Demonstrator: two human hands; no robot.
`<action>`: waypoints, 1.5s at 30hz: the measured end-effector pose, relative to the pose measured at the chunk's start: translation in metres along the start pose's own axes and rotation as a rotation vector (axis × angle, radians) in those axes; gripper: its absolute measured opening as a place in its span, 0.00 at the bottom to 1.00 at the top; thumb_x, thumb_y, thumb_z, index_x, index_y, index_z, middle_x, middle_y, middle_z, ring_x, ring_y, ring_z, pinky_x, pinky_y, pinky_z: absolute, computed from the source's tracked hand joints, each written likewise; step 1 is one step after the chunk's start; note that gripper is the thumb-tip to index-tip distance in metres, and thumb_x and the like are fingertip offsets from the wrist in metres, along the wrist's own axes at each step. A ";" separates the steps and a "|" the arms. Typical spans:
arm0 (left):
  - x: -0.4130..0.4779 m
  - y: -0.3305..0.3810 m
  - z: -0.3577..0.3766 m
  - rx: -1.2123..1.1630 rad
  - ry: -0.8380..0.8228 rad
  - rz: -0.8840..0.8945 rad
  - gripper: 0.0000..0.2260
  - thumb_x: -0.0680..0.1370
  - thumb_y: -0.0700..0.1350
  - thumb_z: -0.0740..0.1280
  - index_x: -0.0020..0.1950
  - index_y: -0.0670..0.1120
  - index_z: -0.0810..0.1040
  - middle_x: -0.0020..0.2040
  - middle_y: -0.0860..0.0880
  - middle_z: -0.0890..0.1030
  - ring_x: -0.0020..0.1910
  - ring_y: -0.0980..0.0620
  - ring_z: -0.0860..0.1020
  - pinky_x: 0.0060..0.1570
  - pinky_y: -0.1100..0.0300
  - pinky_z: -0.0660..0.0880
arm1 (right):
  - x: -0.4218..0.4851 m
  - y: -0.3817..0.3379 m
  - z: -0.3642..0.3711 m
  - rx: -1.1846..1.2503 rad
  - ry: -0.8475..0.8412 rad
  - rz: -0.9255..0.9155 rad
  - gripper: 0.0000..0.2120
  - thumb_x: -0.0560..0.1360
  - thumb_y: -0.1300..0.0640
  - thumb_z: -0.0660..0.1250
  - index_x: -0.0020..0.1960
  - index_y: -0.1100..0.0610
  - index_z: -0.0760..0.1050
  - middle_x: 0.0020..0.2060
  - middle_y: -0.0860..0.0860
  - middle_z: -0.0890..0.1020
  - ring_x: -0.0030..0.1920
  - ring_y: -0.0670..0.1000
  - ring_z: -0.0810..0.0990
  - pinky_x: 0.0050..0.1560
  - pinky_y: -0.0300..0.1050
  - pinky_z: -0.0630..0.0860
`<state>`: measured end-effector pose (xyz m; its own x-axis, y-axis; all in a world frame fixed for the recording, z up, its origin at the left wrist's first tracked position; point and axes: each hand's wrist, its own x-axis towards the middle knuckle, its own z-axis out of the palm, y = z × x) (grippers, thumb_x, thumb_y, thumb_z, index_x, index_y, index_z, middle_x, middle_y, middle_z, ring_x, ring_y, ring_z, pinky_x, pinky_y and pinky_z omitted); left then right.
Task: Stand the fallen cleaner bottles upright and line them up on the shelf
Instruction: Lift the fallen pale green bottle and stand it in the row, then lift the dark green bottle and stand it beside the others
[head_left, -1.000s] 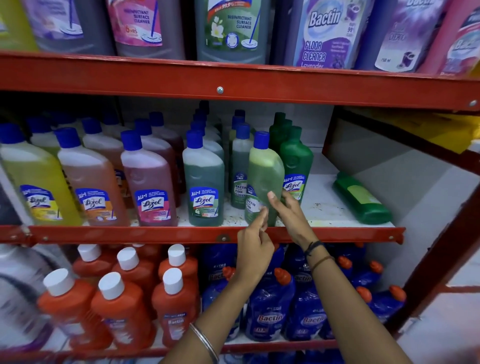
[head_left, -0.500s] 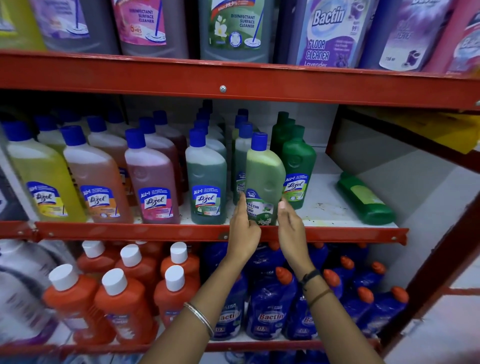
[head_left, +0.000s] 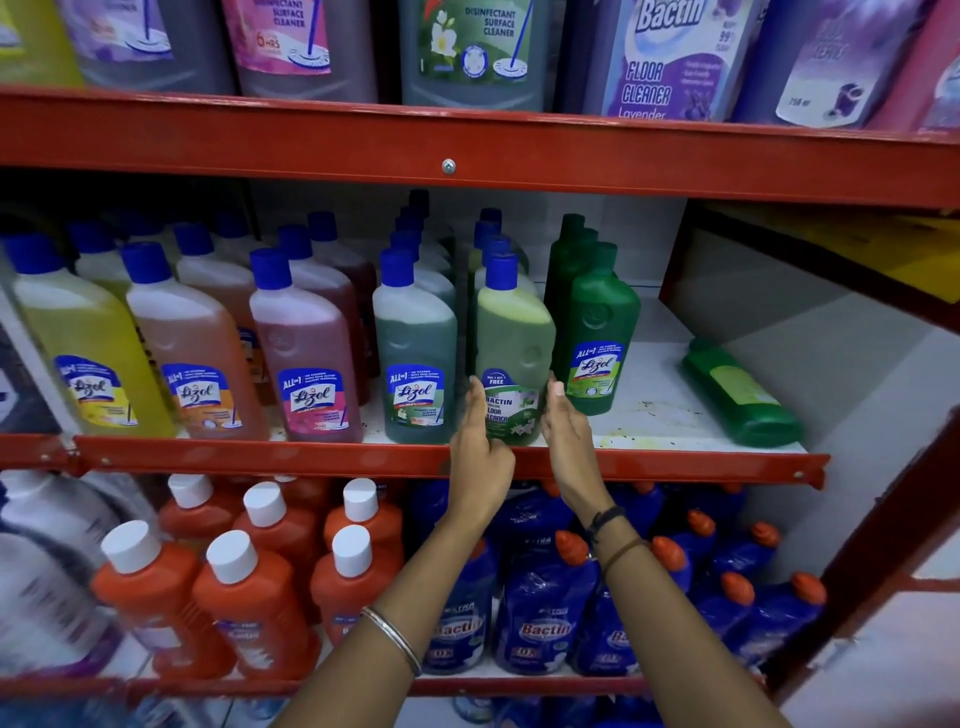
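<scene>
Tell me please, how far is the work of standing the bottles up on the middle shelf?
Done: the front row stands upright. In hand: the left hand and the right hand flank the light green Bactin bottle at the front edge; whether they press it is unclear. Left: one dark green bottle lies on its side at the right of the shelf.

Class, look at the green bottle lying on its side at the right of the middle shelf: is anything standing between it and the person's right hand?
Nothing visible does. Between the right hand and the fallen green bottle lies only bare shelf; the upright dark green bottle stands behind that path.
</scene>
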<state>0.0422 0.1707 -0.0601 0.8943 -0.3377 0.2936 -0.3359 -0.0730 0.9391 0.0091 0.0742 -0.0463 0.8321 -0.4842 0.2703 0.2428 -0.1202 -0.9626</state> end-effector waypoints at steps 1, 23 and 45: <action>0.000 0.000 0.000 0.011 -0.005 0.004 0.40 0.68 0.28 0.55 0.75 0.53 0.48 0.76 0.48 0.60 0.73 0.52 0.63 0.72 0.49 0.64 | 0.000 0.000 0.000 -0.008 0.001 -0.003 0.15 0.81 0.46 0.50 0.51 0.38 0.75 0.52 0.39 0.81 0.56 0.37 0.79 0.59 0.39 0.73; 0.052 0.069 0.230 0.013 -0.374 -0.207 0.16 0.77 0.39 0.58 0.64 0.40 0.68 0.66 0.40 0.73 0.63 0.42 0.72 0.57 0.57 0.70 | 0.080 -0.015 -0.264 -0.775 0.378 0.269 0.18 0.75 0.56 0.62 0.60 0.65 0.72 0.60 0.65 0.78 0.59 0.64 0.76 0.55 0.46 0.71; 0.045 0.053 0.210 -0.114 -0.086 -0.039 0.29 0.68 0.30 0.67 0.68 0.45 0.69 0.61 0.46 0.76 0.58 0.49 0.76 0.62 0.51 0.74 | 0.044 0.002 -0.222 -0.248 0.330 0.016 0.23 0.69 0.56 0.73 0.60 0.52 0.69 0.61 0.59 0.75 0.59 0.56 0.77 0.56 0.49 0.78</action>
<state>0.0028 -0.0452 -0.0348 0.8758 -0.4160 0.2447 -0.2613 0.0175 0.9651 -0.0647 -0.1393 -0.0398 0.6204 -0.7348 0.2742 0.0705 -0.2959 -0.9526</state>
